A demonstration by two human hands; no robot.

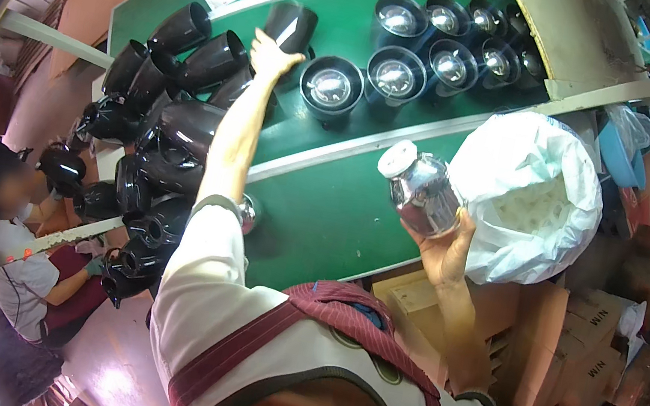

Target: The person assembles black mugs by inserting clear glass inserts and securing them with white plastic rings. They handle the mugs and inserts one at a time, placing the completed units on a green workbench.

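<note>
Reaching w/ our left hand [271,54] clamped on the black housing [291,27] over the green table [325,203], we'd lift it straight — right hand [444,255] fingers wrapped round the steel liner [425,190], kept upright.

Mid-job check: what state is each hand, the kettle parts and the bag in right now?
Left hand: stretched out, grip on a black housing, tilted.
Right hand: holding up a shiny metal pot, white cap on.
Upright black housings: standing in rows, open tops up.
Piled black housings: lying on their sides.
White bag: open.
</note>
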